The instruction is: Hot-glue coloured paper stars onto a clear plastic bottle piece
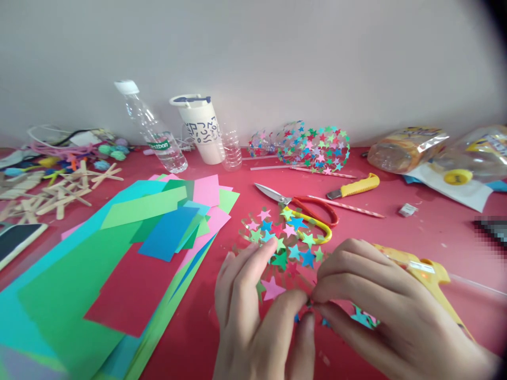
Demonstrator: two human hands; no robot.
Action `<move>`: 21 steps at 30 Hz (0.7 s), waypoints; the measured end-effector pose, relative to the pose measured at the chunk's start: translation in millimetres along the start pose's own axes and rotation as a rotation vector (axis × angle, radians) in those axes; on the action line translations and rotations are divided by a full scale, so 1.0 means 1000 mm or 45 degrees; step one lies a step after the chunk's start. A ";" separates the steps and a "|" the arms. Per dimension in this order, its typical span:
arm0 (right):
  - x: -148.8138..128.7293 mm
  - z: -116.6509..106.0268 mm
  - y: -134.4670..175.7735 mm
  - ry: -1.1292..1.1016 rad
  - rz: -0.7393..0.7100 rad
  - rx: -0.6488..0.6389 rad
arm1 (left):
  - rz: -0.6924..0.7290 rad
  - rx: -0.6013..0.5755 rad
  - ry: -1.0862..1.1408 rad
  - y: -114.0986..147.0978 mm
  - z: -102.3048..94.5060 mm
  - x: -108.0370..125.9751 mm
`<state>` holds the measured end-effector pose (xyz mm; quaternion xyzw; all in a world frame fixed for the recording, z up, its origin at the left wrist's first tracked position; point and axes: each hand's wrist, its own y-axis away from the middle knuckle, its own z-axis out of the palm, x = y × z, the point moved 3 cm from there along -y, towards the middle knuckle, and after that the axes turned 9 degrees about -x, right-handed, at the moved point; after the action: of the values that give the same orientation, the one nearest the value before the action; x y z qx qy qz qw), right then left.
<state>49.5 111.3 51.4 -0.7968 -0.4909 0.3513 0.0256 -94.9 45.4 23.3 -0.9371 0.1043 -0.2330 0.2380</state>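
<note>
My left hand [261, 311] is over the red tabletop, its index finger and thumb closed near the tips of my right hand [368, 295]. The right thumb and index finger pinch together there. Between the fingertips is something tiny and dark, too small to name. Just beyond the hands, and partly hidden by them, several paper stars [293, 252] in pink, blue, green and red sit on what looks like clear plastic. A larger pink star [272, 288] is beside my left fingers. Further teal and pink stars [362, 317] show beneath my right hand.
Scissors [283, 198], a yellow box cutter [354, 186] and a yellow glue gun [430, 272] surround the work. Coloured paper sheets [71, 285] spread leftward. Behind stand a water bottle [158, 137], a white tumbler [202, 132] and star-covered clear plastic [315, 148]. Wooden sticks [59, 198] lie left.
</note>
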 end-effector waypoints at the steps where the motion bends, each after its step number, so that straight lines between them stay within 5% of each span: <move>1: -0.001 0.000 0.000 0.014 0.010 0.008 | -0.001 0.000 0.003 0.000 0.000 0.000; 21: -0.004 0.001 -0.003 0.030 0.064 -0.016 | -0.116 -0.074 0.114 -0.001 -0.001 0.001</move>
<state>45.6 109.2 53.6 -0.8131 -0.4726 0.3394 0.0175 -94.1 45.3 25.0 -0.9360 0.0787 -0.2820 0.1951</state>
